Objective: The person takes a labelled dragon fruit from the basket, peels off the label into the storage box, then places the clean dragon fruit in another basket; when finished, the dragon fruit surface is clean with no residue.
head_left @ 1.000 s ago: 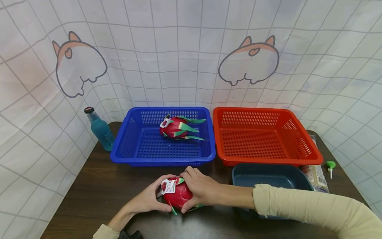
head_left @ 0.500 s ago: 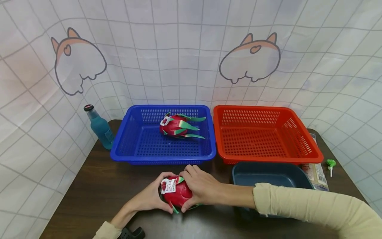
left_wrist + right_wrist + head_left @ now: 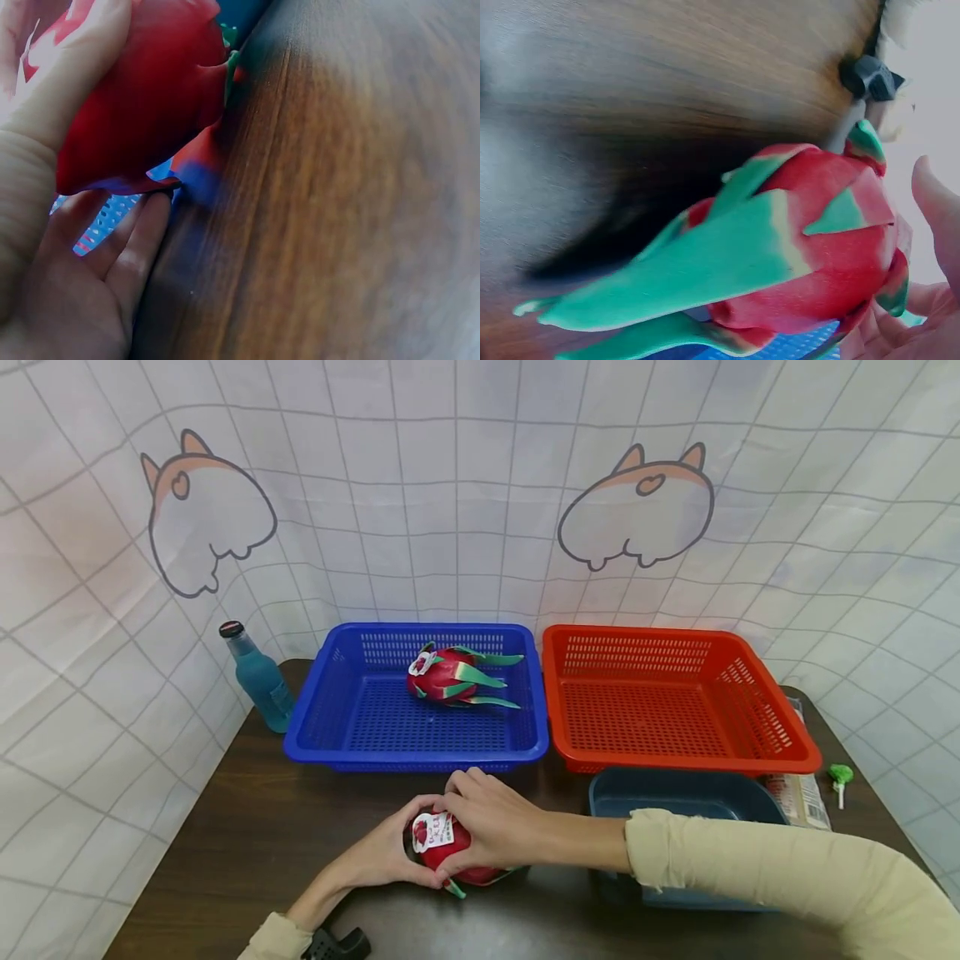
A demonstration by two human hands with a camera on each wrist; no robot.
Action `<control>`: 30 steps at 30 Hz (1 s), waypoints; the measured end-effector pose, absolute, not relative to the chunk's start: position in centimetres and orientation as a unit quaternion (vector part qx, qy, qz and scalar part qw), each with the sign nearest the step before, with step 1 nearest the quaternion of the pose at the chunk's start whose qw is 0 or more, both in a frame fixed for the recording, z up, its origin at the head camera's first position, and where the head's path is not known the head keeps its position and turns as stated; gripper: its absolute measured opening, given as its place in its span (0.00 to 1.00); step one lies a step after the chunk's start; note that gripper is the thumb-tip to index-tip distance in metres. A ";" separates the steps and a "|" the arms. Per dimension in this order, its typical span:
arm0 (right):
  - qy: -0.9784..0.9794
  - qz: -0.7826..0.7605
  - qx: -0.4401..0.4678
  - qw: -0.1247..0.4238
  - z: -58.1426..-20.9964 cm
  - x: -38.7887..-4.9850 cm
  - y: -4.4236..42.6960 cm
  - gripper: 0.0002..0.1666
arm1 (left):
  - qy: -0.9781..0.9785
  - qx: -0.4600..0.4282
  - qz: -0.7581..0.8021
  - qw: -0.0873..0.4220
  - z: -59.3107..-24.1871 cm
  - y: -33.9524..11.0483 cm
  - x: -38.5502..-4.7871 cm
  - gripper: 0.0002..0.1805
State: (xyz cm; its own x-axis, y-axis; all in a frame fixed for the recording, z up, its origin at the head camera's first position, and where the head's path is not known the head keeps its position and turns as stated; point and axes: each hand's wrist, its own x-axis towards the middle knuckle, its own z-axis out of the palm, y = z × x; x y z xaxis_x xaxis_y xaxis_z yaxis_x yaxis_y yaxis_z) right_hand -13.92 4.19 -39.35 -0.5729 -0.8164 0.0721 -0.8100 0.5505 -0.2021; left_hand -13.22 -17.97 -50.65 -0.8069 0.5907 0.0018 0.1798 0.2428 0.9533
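Note:
A red dragon fruit [image 3: 435,858] with green leaf tips and a white label is between my hands, in front of the blue basket. My left hand [image 3: 375,855] curves round its labelled end. From the right, my right hand [image 3: 498,823] grips over the top, and its thumb comes close to the left thumb. In the left wrist view, fingers [image 3: 142,240] reach beneath the dragon fruit [image 3: 150,90]. Long green leaves stick out toward the camera in the right wrist view of the dragon fruit [image 3: 832,247]. My right palm hides much of it from above.
Behind the hands stand a blue basket [image 3: 416,758] holding another dragon fruit [image 3: 442,677] and a red basket [image 3: 645,718]. A dark blue tub [image 3: 690,793] lies under the right forearm. A blue bottle [image 3: 262,681], a plastic packet [image 3: 802,802] and a green lollipop [image 3: 841,774] stand or lie around.
My right hand has slid left over the dragon fruit, covering more of it and bringing its thumb nearer the left one. The head view has shifted slightly.

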 end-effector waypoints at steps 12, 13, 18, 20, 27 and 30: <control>0.880 -0.170 -0.436 0.081 -39.3 -15.0 2.1 0.18 | 0.795 0.260 0.525 0.158 -50.9 -18.2 -13.2 0.45; 0.880 -0.173 -0.434 0.082 -39.3 -15.0 2.0 0.17 | 0.794 0.262 0.525 0.157 -50.9 -18.2 -13.2 0.45; 0.882 -0.188 -0.422 0.091 -39.3 -15.3 1.7 0.14 | 0.792 0.263 0.528 0.156 -50.7 -18.2 -13.2 0.49; 0.883 -0.195 -0.417 0.098 -39.2 -15.4 1.6 0.14 | 0.793 0.261 0.527 0.158 -50.6 -18.2 -13.2 0.50; 0.879 -0.225 -0.410 0.091 -39.6 -15.8 1.0 0.07 | 0.787 0.264 0.534 0.162 -50.6 -18.3 -13.2 0.55; 0.879 -0.227 -0.411 0.088 -39.8 -15.9 0.8 0.06 | 0.783 0.265 0.538 0.162 -50.7 -18.3 -13.2 0.56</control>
State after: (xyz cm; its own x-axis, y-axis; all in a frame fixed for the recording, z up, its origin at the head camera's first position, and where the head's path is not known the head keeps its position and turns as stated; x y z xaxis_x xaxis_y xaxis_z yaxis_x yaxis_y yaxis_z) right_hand -15.90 0.78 -39.76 -0.6476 -0.7613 0.0317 -0.6818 0.5603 -0.4704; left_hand -13.21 -18.34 -50.68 -0.8070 0.5897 0.0320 0.2414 0.2800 0.9292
